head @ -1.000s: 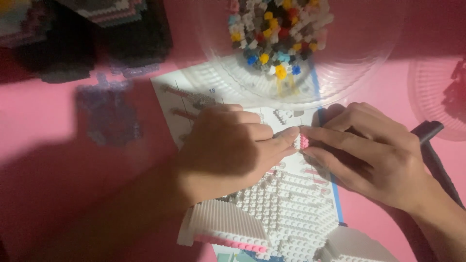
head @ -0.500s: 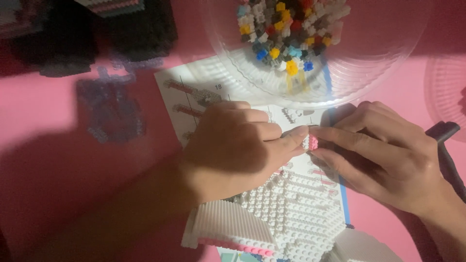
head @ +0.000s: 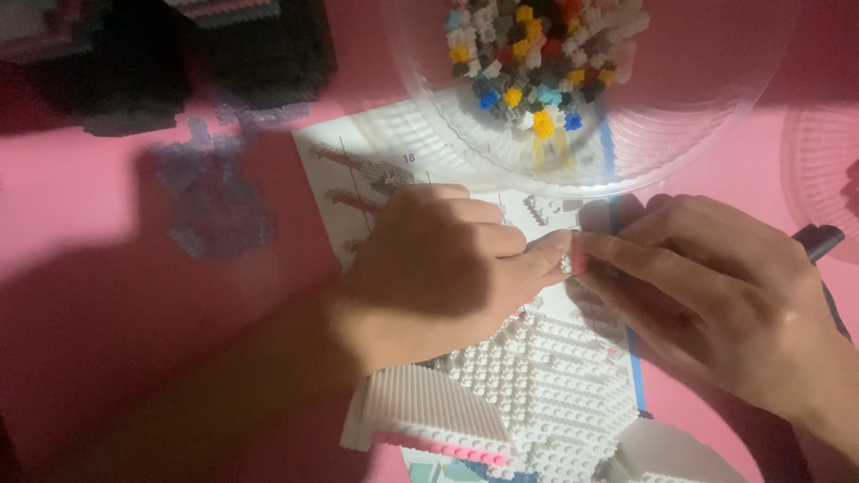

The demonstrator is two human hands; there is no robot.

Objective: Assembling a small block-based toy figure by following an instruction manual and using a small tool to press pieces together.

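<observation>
Where the two hands meet, fingertip to fingertip, a tiny pink-and-white brick piece (head: 567, 262) is pinched between them. The left hand (head: 438, 268) is curled nearly closed, knuckles up, its forefinger and thumb pressed on the piece from one side. The right hand (head: 725, 300) lies flatter, fingers stretched out and closed on the same piece from the other side.

Just below both hands, and partly under them, sits a white studded brick model (head: 528, 394) with a stepped, sloping surface and a thin pink strip along its near edge. It rests on an instruction sheet (head: 358, 174) with small printed diagrams, which shows beyond the left hand's knuckles and has a blue edge under the right hand.

Beyond the fingertips stands a clear plastic bowl (head: 680, 116) holding small loose bricks (head: 537, 63) in yellow, blue, grey, red and white. Past the right wrist a dark pen-like object (head: 816, 240) pokes out, touching the hand's outer edge. Well beyond the left forearm lie a flat bluish translucent piece (head: 215, 201) and a dark brick build (head: 224, 54), all on the pink tabletop (head: 89, 197).
</observation>
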